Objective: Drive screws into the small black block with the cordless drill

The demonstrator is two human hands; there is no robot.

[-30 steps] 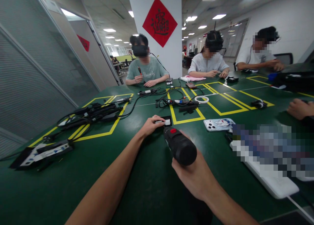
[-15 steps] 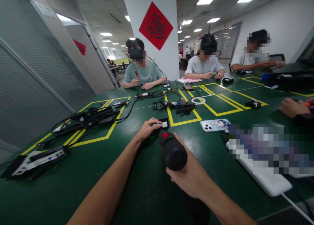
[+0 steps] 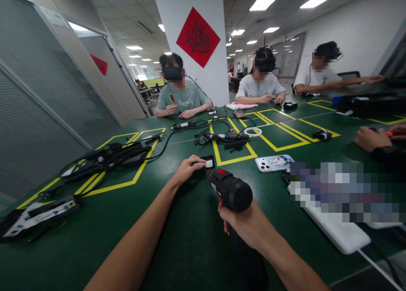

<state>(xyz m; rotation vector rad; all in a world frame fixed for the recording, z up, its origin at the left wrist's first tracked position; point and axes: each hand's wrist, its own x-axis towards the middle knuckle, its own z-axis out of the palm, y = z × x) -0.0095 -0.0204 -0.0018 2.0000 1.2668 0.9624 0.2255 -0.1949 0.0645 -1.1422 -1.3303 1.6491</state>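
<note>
Black tray [image 3: 213, 160]: white piece [image 3: 208, 164] inside; left hand [image 3: 189, 169] at nine o'clock, hold unclear.
Drill [image 3: 233, 190]: five o'clock from tray, gripped by right hand [image 3: 245, 223].
Drilling: seems underway; remainder untellable.

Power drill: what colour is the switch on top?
The top switch of the power drill is red, best seen in the head view.
</note>
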